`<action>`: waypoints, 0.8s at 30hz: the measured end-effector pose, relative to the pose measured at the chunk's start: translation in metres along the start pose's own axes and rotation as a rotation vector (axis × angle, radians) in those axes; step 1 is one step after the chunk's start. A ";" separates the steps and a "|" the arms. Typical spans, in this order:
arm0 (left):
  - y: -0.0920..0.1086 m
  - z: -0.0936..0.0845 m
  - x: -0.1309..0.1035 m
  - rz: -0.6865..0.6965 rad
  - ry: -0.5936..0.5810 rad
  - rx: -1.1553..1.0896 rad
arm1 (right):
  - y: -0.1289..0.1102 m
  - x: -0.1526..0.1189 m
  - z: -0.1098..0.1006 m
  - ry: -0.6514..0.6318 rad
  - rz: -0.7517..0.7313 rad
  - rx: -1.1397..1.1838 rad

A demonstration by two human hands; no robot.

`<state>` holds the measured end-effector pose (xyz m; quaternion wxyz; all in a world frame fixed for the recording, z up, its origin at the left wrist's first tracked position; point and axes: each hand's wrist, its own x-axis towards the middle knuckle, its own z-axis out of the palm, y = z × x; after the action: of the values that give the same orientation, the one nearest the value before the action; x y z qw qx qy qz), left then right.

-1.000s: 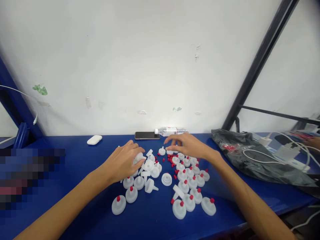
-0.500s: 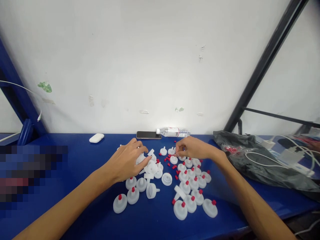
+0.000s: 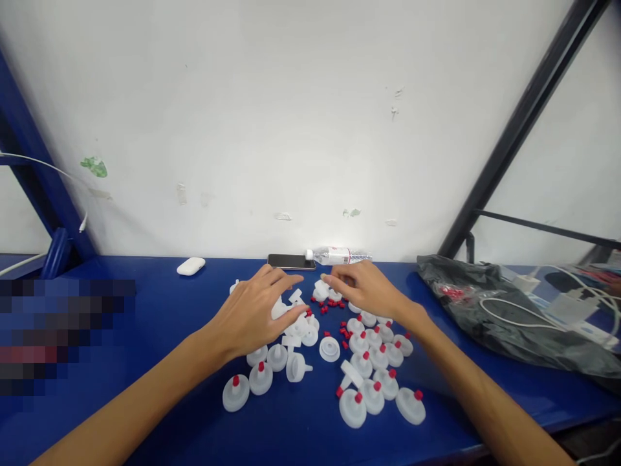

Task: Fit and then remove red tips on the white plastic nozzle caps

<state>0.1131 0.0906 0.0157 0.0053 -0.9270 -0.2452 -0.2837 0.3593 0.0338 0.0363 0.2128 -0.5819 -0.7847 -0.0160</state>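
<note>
My left hand (image 3: 257, 307) hovers over the left pile of white round plastic pieces, its thumb and fingers spread with nothing between them. My right hand (image 3: 366, 288) is at the back of the right group, thumb and index finger reaching left beside a white piece (image 3: 321, 290); its other fingers are curled, and whether it holds anything is hidden. Several white discs with red caps (image 3: 373, 396) stand at the right front. Small loose red caps (image 3: 345, 333) lie between the groups. A white disc (image 3: 329, 349) without a cap lies in the middle, near a tipped white piece (image 3: 295, 367).
On the blue table (image 3: 160, 310) a black phone (image 3: 291, 261) and a clear bottle (image 3: 338, 255) lie by the wall. A white case (image 3: 191, 266) sits at the back left. A dark plastic bag (image 3: 514, 330) with cables and chargers covers the right side.
My left hand has lifted and opened wider. My right hand's fingertips have shifted left toward the back pieces, where a white piece now stands tilted. The view has shifted slightly.
</note>
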 end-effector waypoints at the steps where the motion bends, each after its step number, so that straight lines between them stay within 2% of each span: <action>1: 0.001 0.002 0.000 0.003 0.022 -0.012 | -0.006 0.000 0.003 0.038 -0.028 0.038; 5: 0.003 0.007 0.000 0.042 0.069 -0.088 | -0.027 -0.004 0.019 0.074 -0.157 0.078; 11: -0.001 0.006 0.001 0.054 0.030 -0.135 | -0.033 -0.007 0.032 0.056 -0.162 0.075; 14: 0.001 0.004 0.002 0.030 -0.035 -0.169 | -0.032 -0.006 0.034 0.081 -0.189 0.102; 17: 0.008 -0.003 0.006 -0.058 -0.105 -0.305 | -0.030 -0.006 0.031 0.077 -0.268 0.180; 20: 0.013 -0.015 0.010 -0.189 -0.236 -0.590 | -0.031 -0.006 0.024 0.126 -0.308 0.296; 24: 0.009 -0.020 0.014 -0.204 -0.444 -0.947 | -0.038 -0.007 0.024 0.166 -0.367 0.395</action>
<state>0.1163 0.0863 0.0411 -0.4936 -0.8370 -0.1745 -0.1594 0.3182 0.0211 0.0207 0.3792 -0.3739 -0.8448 0.0514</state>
